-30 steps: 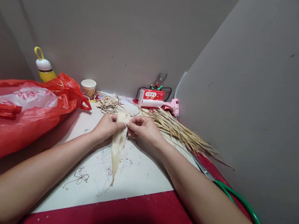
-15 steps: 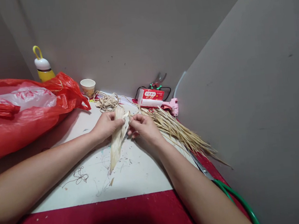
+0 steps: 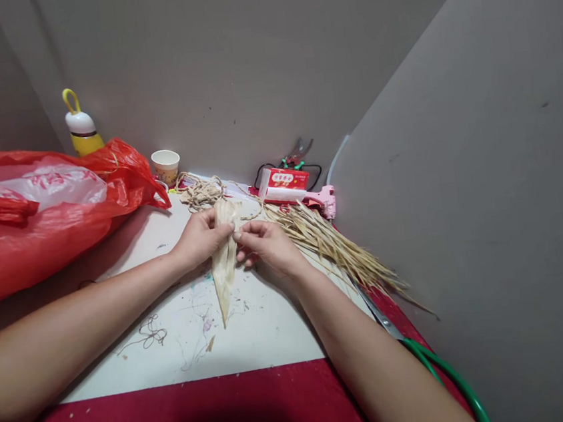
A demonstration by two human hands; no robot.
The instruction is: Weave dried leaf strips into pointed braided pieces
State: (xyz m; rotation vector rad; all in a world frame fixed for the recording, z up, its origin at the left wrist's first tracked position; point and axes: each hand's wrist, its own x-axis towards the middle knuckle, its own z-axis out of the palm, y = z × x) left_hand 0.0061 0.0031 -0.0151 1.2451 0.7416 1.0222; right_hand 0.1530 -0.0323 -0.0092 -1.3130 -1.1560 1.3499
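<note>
A pale, dry corn husk (image 3: 225, 274) hangs between my hands above the white board (image 3: 284, 331), its pointed end toward me. My left hand (image 3: 201, 236) grips its upper part, thumb on top and fingers behind. The thumb and forefinger of my right hand (image 3: 267, 242) pinch the husk's right edge, close to my left thumb. Just behind the hands lies a tangle of beige cord (image 3: 202, 192). A bundle of dry straw-like stalks (image 3: 335, 242) lies to the right of my right hand.
At the left sits a red plastic bag (image 3: 53, 242), with a yellow bottle (image 3: 85, 134) behind it. A paper cup (image 3: 166, 166), a red tissue pack (image 3: 286, 180) and a pink glue gun (image 3: 328, 201) stand at the back. Green-handled scissors (image 3: 427, 357) lie right. Brown thread (image 3: 151, 332) lies front left.
A small tip piece of the husk has come off and lies on the board. The husk's lower end has swung slightly right, and my right fingers have shifted along its edge.
</note>
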